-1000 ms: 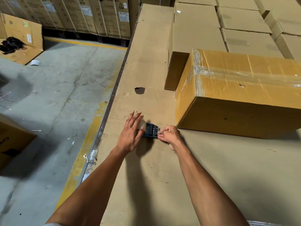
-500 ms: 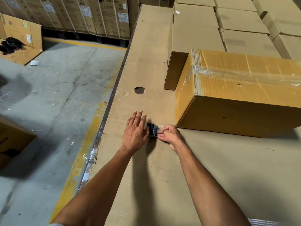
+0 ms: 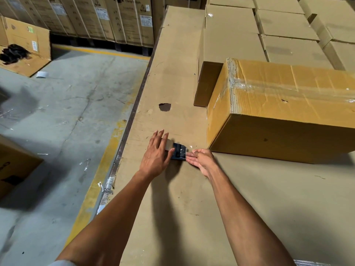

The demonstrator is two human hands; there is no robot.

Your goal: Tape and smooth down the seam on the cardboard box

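The cardboard box (image 3: 278,116) lies just beyond the right hand (image 3: 201,160), lengthwise toward the worktop's (image 3: 249,208) right edge. Its fingers (image 3: 189,154) pinch the tape end (image 3: 190,147); the left hand (image 3: 156,154) rests flat on the dispenser (image 3: 178,151).

A warehouse: stacked cartons (image 3: 107,18), a concrete floor (image 3: 63,116) and a yellow floor line (image 3: 99,177).

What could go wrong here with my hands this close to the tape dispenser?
1. The right hand's fingertips sit right at the tape dispenser's toothed blade; a slip could cut them.
2. The left hand lies flat over the roll rather than gripping it, so the dispenser may skid and wrinkle the tape.
3. The yellow box stands close by, crowding the right hand.
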